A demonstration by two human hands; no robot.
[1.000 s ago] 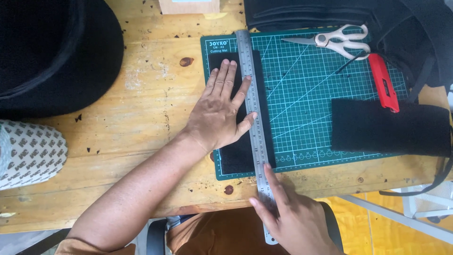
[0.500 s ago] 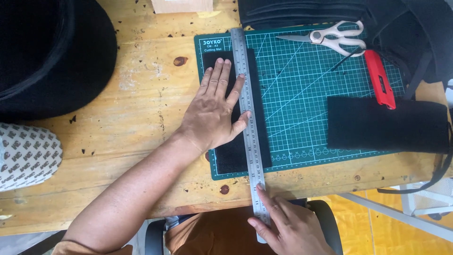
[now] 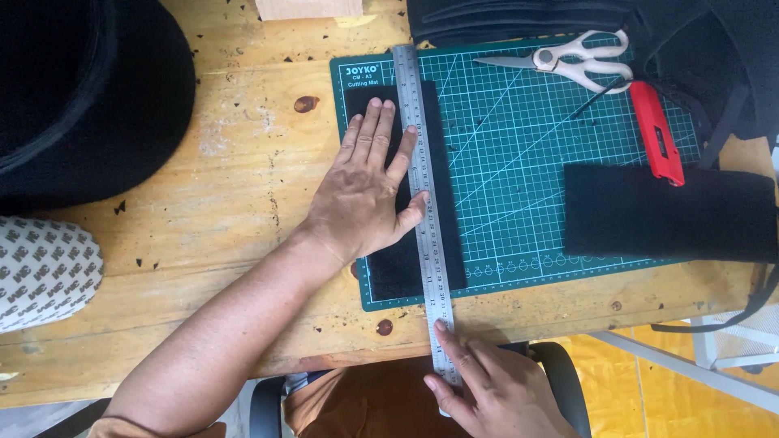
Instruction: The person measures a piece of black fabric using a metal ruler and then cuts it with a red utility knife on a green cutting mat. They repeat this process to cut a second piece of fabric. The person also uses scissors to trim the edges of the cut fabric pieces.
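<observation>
The long steel ruler runs near-to-far over a black felt strip; the flat, open left hand presses both, and the right hand's fingertips pin the ruler's near end.

You have open green mat between the steel ruler and the black fabric piece. Scissors and a red knife block the upper right. Bare wooden surface lies open left of the mat, bounded by black hats.

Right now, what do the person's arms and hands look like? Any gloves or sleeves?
No gloves: both the left hand and the right hand are bare, with no rings or watch showing. The left forearm is bare too, with no sleeve as far as it shows. The right arm is out of view.
</observation>
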